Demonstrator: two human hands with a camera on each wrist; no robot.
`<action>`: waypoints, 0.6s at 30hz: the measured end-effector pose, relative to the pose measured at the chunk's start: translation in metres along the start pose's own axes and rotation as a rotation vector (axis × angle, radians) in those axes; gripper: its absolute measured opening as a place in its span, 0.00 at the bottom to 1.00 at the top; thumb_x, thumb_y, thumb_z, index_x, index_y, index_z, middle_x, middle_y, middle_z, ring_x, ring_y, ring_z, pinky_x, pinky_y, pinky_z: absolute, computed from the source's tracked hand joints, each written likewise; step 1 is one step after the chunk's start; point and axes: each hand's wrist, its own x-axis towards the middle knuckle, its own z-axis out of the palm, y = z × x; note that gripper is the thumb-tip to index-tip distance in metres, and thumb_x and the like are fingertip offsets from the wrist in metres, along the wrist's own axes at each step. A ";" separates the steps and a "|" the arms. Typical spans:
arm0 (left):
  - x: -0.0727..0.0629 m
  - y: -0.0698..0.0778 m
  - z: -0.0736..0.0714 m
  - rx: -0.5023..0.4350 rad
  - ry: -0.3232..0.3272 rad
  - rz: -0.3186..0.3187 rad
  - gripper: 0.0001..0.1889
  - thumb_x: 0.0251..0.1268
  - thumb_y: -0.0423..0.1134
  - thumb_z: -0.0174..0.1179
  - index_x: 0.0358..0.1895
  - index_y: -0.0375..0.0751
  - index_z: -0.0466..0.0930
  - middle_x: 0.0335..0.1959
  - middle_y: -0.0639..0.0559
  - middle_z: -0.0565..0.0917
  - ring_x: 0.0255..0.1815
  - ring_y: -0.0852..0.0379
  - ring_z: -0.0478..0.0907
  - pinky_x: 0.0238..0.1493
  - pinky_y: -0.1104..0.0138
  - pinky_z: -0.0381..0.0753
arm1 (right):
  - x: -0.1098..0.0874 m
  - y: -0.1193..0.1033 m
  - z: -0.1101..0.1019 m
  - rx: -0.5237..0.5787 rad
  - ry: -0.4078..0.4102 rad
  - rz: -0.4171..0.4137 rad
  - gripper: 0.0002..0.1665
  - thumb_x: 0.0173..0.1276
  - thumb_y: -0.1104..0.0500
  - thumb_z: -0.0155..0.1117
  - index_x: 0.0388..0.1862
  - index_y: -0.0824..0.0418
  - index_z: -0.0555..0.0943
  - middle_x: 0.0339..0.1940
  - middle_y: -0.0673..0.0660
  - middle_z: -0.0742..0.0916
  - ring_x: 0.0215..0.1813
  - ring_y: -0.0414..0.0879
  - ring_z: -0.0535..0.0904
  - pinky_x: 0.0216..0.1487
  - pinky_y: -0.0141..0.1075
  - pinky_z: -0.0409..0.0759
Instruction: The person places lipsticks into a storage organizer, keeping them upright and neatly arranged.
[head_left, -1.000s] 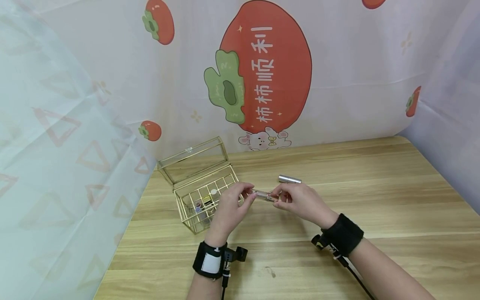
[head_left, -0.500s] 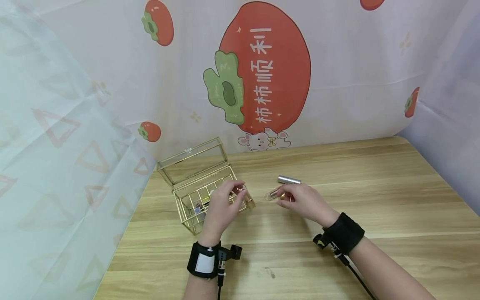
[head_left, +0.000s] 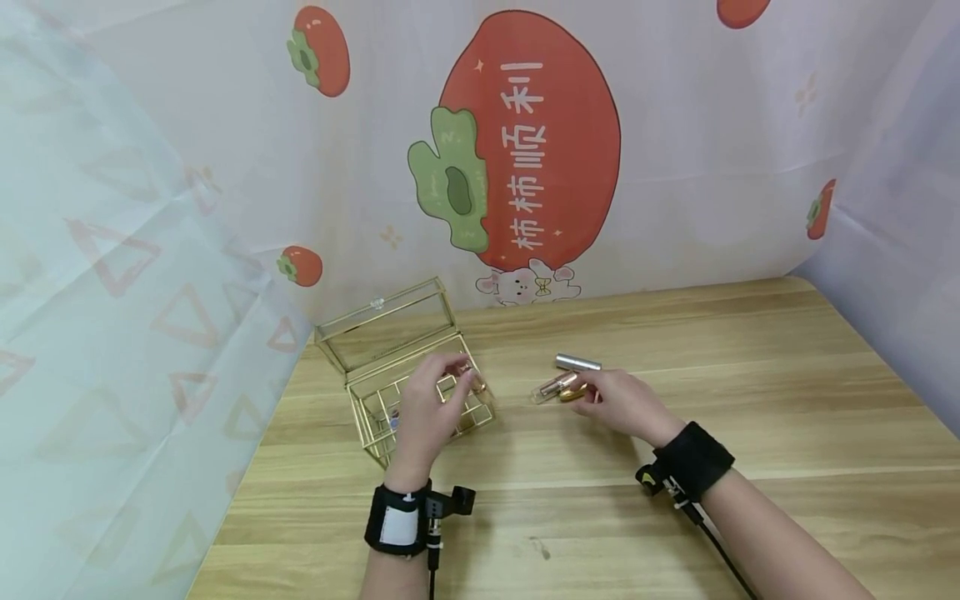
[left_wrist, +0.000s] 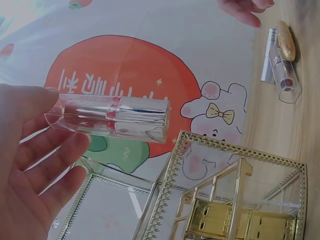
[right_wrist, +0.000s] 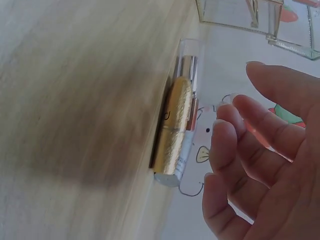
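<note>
Backdrop (head_left: 678,125): red persimmon (head_left: 570,150) lettered 柿柿顺利, set sideways. Gold tube (right_wrist: 172,127): one dark mark, not readable with certainty; lies roughly left to right on the table (head_left: 712,400). Silver tube (head_left: 577,362), just beyond: lettering too small to read. Clear-cased lipstick (head_left: 549,389): beside both. Clear tube with silver base (left_wrist: 112,116): thumb and fingers of the left hand (head_left: 429,404) clamped on its clear end; held over right part of gold-framed box (left_wrist: 245,149), long axis steep, silver end downward. Right hand (head_left: 626,406): beside gold tube, fingers loosely bent, holding nothing.
</note>
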 end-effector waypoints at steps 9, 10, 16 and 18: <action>0.002 -0.006 -0.005 0.037 0.084 0.012 0.10 0.62 0.34 0.65 0.44 0.34 0.83 0.37 0.47 0.86 0.38 0.53 0.82 0.43 0.62 0.83 | 0.002 0.014 -0.003 -0.011 -0.010 0.046 0.17 0.62 0.57 0.69 0.49 0.62 0.82 0.26 0.49 0.80 0.24 0.40 0.70 0.27 0.32 0.67; 0.002 -0.007 -0.006 0.037 0.090 0.009 0.09 0.63 0.34 0.65 0.44 0.35 0.83 0.37 0.47 0.85 0.38 0.53 0.82 0.43 0.63 0.83 | 0.002 0.015 -0.003 -0.013 -0.010 0.049 0.18 0.62 0.57 0.69 0.49 0.62 0.82 0.25 0.49 0.80 0.24 0.40 0.70 0.27 0.32 0.67; 0.002 -0.010 -0.009 0.026 0.119 -0.012 0.08 0.64 0.32 0.63 0.45 0.36 0.83 0.39 0.46 0.86 0.39 0.53 0.81 0.44 0.64 0.82 | 0.004 0.021 -0.004 0.000 -0.029 0.078 0.20 0.62 0.59 0.67 0.52 0.64 0.81 0.23 0.51 0.78 0.21 0.40 0.70 0.23 0.32 0.66; 0.002 -0.011 -0.009 0.032 0.140 -0.014 0.08 0.63 0.32 0.63 0.44 0.36 0.83 0.39 0.46 0.86 0.38 0.53 0.82 0.42 0.65 0.81 | 0.004 0.023 -0.004 0.010 -0.037 0.086 0.20 0.62 0.60 0.67 0.53 0.64 0.80 0.23 0.52 0.78 0.20 0.40 0.69 0.22 0.32 0.66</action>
